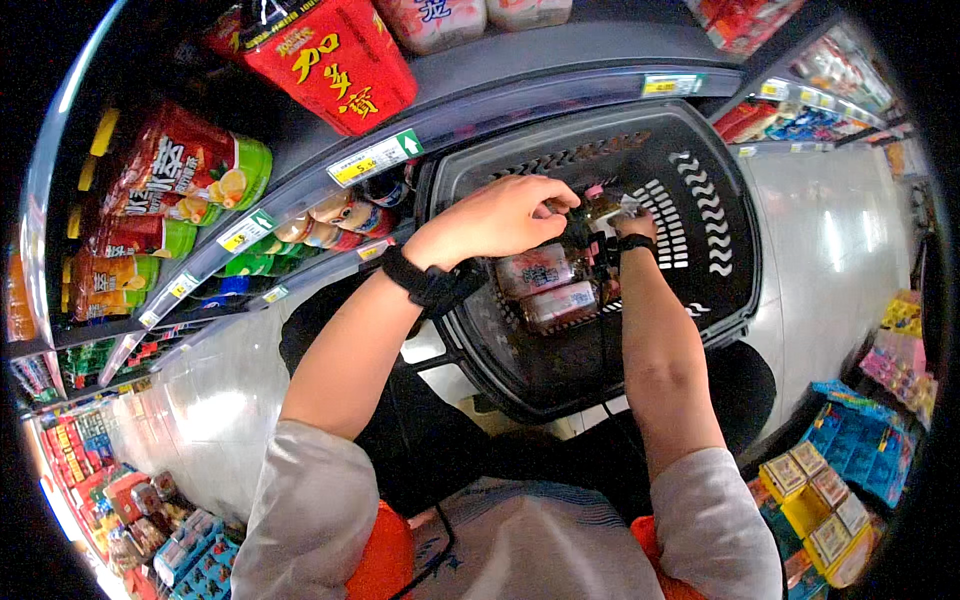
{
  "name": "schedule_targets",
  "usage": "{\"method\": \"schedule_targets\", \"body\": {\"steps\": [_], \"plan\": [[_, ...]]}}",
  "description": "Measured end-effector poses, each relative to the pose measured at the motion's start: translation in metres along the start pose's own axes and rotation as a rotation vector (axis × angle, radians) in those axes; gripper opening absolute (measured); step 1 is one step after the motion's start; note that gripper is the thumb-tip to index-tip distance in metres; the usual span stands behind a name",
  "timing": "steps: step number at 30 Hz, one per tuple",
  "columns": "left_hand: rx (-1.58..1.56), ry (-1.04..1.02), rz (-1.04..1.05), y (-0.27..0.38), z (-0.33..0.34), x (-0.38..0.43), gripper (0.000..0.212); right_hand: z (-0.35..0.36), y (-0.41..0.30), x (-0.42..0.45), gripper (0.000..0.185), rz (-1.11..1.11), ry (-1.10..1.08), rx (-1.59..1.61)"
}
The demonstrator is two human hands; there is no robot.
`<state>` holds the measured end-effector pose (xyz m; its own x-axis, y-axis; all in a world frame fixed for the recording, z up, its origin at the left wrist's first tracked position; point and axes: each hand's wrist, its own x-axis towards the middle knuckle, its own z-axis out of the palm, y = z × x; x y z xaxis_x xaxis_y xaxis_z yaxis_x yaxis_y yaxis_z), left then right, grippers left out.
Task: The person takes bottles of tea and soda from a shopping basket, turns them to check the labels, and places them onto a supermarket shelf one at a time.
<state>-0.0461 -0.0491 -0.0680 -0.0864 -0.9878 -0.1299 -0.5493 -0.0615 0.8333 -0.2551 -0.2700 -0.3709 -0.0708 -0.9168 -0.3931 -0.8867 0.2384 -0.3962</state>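
Observation:
A black plastic shopping basket [480, 375] stands in front of me beside the shelf. Inside it lie several plastic drink bottles [559, 301] with pinkish labels, on their sides. My left hand [517, 214], with a black band at the wrist, is over the basket's left part, its fingers curled; whether something is between them cannot be told. My right hand [636, 225] reaches into the basket at a bottle with a pink cap [595, 193]; the fingers are small and partly hidden, so its hold is unclear. A black band is round that wrist too.
A store shelf edge [525, 105] with price tags curves along the basket's far side. It bears a red drink carton pack [337, 67] and shrink-wrapped bottle packs [180, 165]. Boxed goods [817, 502] stand at the lower right, a blue display box [859, 442] beside them. More goods [150, 517] are lower left.

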Motion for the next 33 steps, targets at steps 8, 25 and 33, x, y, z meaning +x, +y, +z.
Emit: {"method": "schedule_targets", "body": {"steps": [8, 25, 33], "plan": [[0.097, 0.162, 0.027, -0.011, -0.010, -0.007, 0.027, 0.094, 0.073, 0.073, 0.099, -0.248, -0.150, -0.320], [0.179, 0.124, 0.056, -0.005, 0.009, -0.007, 0.027, -0.130, -0.054, -0.092, 0.065, -0.336, 0.025, 0.220], [-0.129, 0.371, 0.021, 0.019, 0.024, 0.006, 0.060, -0.252, -0.088, -0.206, 0.050, -0.561, -0.426, 0.735]]}}
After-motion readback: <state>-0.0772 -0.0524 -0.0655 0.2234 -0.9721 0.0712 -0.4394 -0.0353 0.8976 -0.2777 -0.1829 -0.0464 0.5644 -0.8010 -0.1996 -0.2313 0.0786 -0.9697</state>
